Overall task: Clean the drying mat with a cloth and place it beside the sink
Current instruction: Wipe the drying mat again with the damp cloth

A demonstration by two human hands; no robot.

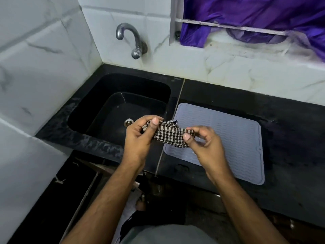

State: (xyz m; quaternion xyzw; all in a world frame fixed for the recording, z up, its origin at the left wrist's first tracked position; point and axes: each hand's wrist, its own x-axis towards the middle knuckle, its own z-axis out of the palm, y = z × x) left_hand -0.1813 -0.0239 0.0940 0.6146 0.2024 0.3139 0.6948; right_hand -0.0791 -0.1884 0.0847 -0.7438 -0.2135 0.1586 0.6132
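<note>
A black stone tabletop (290, 138) runs under white marble-look wall tiles, in a dim kitchen corner. On it the grey drying mat (228, 131) lies flat, ribbed face up, its left edge just beside the seam that divides it from the black sink (98, 95). So the mat already sits next to the sink, and what remains is the wiping.

Above the mat's near-left corner, the checked cloth (169, 136) is stretched between two hands, clear of the surface. The left hand (140, 138) pinches one end, thumb on top and fingers (155, 120) curled around the bunched fabric. The right hand (204, 145) grips the other end between thumb and forefinger, its remaining fingers loosely bent. Both are grasping the cloth; neither touches the mat.

The step in hand looks like shaping the cloth before wiping. It would go best folded into a flat pad that fills one palm, so pressure spreads evenly. Strokes should run along the wavy ribs, not across, since dirt and water will sit in the grooves. The free hand would do well to pin a corner, as a thin flexible mat may slide or ruck up on smooth stone. A few droplets seem to glint near the mat's front-left corner, a sensible place to start.

Behind the sink a metal tap (131, 39) curves from the wall, and purple fabric (255, 18) hangs at the window.
</note>
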